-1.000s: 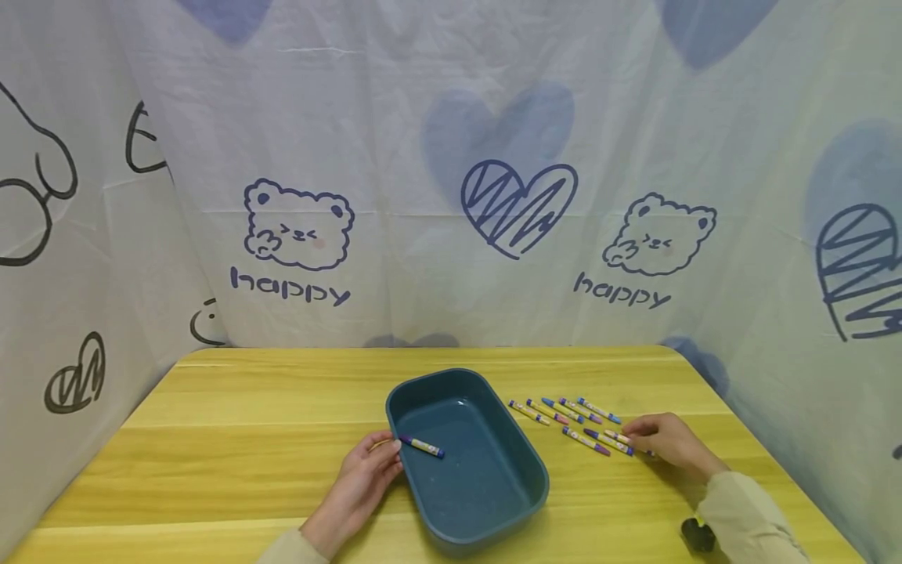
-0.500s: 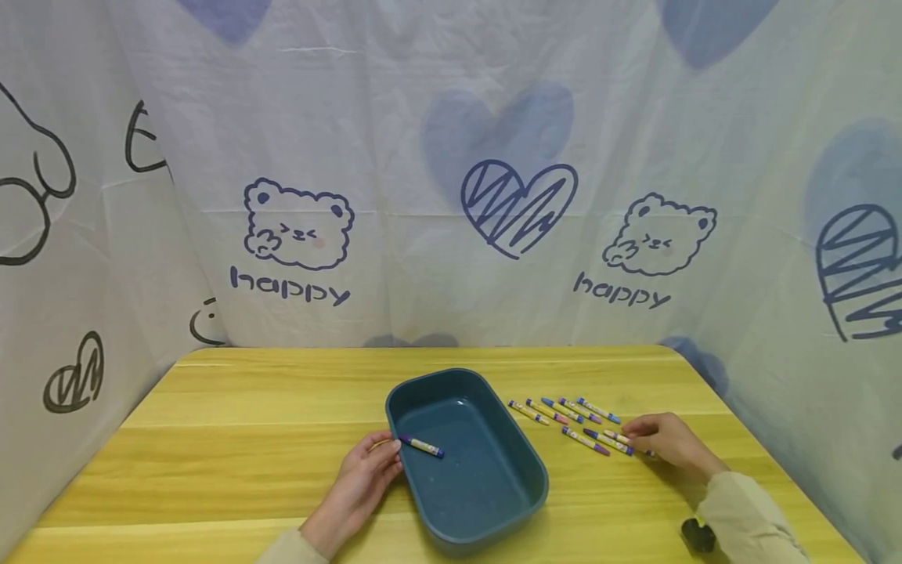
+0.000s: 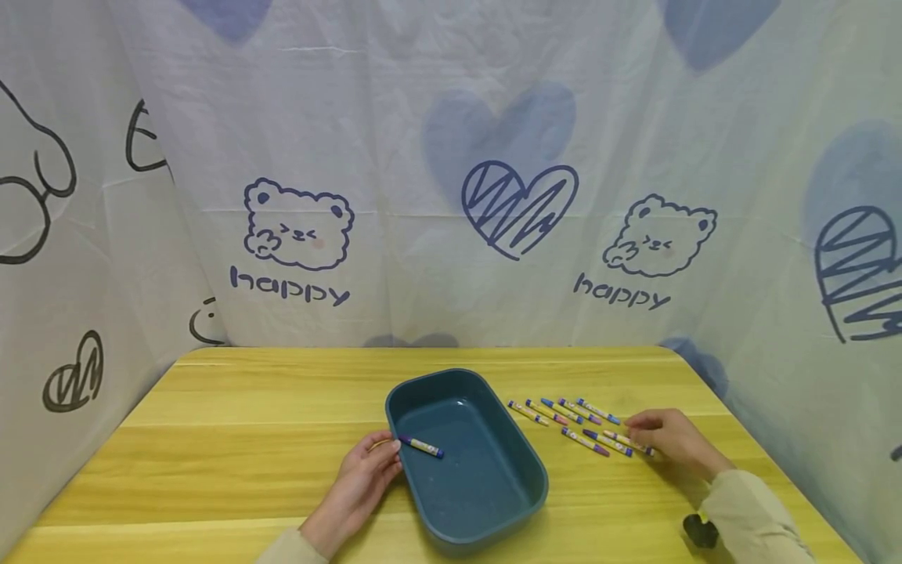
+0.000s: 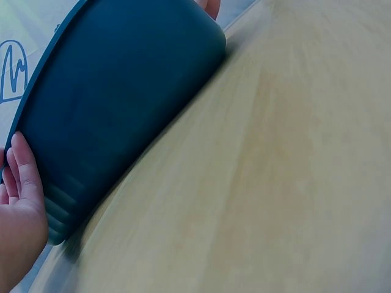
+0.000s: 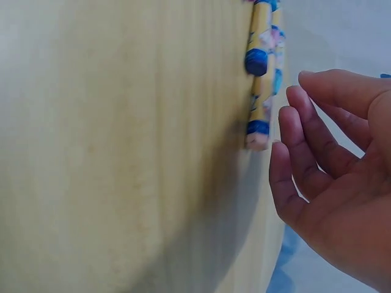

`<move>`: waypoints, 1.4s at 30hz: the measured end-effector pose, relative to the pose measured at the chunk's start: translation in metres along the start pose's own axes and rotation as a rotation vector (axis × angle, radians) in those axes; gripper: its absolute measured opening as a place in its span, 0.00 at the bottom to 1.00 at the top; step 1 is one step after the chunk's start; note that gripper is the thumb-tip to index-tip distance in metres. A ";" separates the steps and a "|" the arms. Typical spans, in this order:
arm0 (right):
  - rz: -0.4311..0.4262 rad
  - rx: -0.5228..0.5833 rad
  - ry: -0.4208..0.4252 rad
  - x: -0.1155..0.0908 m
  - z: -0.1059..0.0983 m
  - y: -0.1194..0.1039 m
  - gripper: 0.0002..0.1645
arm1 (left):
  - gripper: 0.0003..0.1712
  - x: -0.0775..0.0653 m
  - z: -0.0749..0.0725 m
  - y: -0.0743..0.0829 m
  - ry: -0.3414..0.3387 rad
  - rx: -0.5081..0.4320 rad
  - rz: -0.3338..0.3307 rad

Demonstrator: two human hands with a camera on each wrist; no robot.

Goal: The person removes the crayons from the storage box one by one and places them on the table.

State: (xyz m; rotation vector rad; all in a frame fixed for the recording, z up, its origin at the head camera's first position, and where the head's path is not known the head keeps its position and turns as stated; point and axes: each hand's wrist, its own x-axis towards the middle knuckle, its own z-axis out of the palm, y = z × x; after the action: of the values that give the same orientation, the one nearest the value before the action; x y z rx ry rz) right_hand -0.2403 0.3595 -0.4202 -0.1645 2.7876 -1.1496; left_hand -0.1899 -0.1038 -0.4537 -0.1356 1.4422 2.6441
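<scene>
A dark teal plastic bin (image 3: 474, 462) stands on the table, with one purple-tipped crayon (image 3: 423, 447) lying inside near its left wall. My left hand (image 3: 369, 478) holds the bin's left rim, thumb at the edge and fingers against the outer wall (image 4: 116, 91). To the right of the bin lie several paper-wrapped crayons (image 3: 557, 412) in two loose rows. My right hand (image 3: 672, 442) hovers by the nearer row's right end, over a pale crayon (image 3: 620, 440). In the right wrist view its fingers are loosely bent, with nothing between them, beside a pale-tipped crayon (image 5: 259, 122).
The wooden table (image 3: 232, 462) extends to a printed cloth (image 3: 409, 305) hanging behind and at both sides. A small black object (image 3: 701, 531) lies by the right sleeve (image 3: 754, 513).
My right hand has shifted slightly up and right, off the pale crayon, whose far end now shows more. The left hand and bin have not moved.
</scene>
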 end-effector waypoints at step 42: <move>-0.191 0.151 -0.019 0.032 0.067 -0.163 0.20 | 0.07 0.001 0.001 -0.002 0.019 -0.003 0.002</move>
State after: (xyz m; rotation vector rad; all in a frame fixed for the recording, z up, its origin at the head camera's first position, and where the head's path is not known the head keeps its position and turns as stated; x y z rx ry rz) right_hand -0.2524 0.1931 -0.3540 -0.4326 2.7023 -1.3869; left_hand -0.1905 -0.1024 -0.4549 -0.1609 1.4448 2.6536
